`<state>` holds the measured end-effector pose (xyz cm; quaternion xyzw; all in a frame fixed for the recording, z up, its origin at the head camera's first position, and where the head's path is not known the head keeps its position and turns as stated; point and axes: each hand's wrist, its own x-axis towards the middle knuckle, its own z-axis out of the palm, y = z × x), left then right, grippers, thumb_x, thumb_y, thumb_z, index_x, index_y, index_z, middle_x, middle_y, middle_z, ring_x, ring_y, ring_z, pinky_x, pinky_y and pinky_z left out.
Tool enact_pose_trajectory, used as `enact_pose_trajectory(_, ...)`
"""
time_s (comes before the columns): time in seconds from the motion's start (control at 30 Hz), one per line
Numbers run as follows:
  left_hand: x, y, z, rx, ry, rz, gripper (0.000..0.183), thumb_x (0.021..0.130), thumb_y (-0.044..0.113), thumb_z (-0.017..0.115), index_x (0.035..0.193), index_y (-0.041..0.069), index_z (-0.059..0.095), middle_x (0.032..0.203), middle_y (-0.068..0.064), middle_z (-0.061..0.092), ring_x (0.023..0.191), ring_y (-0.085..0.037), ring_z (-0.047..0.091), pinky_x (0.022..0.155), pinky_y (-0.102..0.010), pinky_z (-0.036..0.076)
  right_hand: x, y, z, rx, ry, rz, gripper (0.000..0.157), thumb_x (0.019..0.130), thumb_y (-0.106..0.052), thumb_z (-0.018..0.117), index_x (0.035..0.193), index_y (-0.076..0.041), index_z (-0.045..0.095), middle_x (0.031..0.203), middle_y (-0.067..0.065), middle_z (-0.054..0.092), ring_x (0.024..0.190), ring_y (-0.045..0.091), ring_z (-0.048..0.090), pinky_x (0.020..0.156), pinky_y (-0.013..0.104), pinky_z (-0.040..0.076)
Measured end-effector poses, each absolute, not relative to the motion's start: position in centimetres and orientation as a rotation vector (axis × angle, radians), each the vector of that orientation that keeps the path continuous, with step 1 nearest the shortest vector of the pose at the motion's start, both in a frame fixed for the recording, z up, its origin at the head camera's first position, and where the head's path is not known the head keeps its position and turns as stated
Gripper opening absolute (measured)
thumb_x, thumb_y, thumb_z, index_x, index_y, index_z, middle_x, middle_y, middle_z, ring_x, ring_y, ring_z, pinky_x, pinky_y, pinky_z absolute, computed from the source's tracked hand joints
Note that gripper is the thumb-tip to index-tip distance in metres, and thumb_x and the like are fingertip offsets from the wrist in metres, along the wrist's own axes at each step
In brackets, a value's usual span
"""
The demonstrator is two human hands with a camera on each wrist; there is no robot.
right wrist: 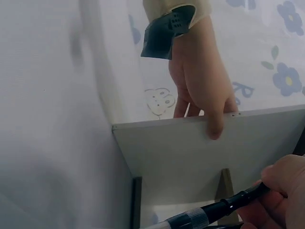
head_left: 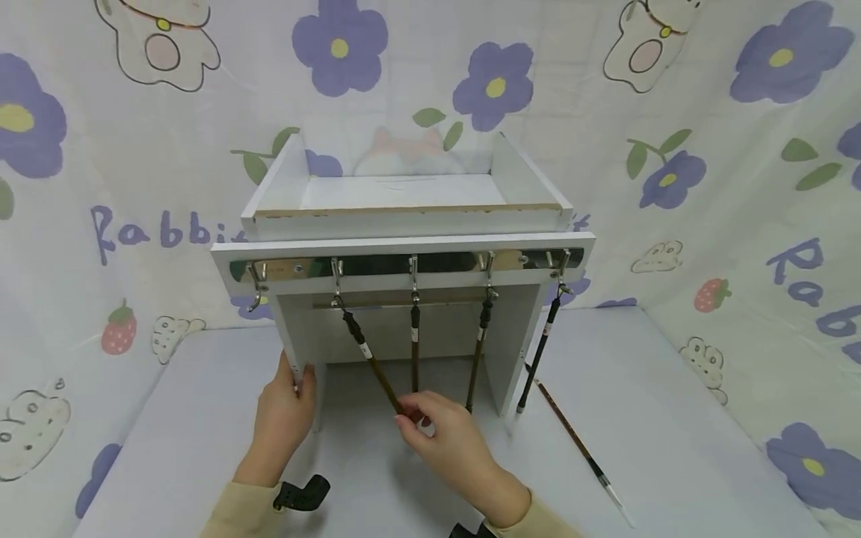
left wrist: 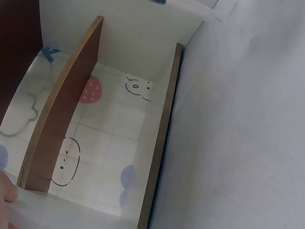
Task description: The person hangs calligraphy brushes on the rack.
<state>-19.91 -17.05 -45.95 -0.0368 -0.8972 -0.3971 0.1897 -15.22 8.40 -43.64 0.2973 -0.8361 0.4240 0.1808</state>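
Slim brown brush with a black upper end and a white band: hangs aslant from the second silvery metal hook from the left, its lower part slanting rightward into your grasp.
Your right hand: pinches that brush between thumb and fingers; the right-wrist view shows a black shaft with a ribbed grey band at your fingers.
Your left hand: grips the left side panel of the white, boxy, board-built stand, thumb on the inner face, fingers on the outer.
Beige sleeves: reach your wrists; a black bracket sits at the left one.
Stand: upright, open-fronted, with a shallow white tray on top; the left-wrist view shows a reddish-brown board inside.
Shiny metal strip: runs along the front rail, bearing five hooks.
Three more slim dark brushes: hang from the third, fourth and fifth hooks.
Loose brown-and-black brush with a pale tip: lies diagonally on the white tabletop, right of the stand.
White cloth backdrop: carries purple flowers, strawberries and outlined animals.
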Motion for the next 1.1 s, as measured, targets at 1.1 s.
enact_pose_trajectory(1.1,-19.8,-17.0,-45.7,-0.104,-2.537,-1.116,0.05,0.103,0.025,0.043,0.144,0.0,0.03,0.124,-0.035,0.055,0.098,-0.047,0.063,0.072,-0.057,0.053,-15.6,12.1,-44.3,0.812,-2.346,1.141,0.023,0.084,-0.012,0.076,0.106,-0.014,0.068,0.091,-0.008,0.067,0.079,0.002,0.063,0.067,0.028,0.054)
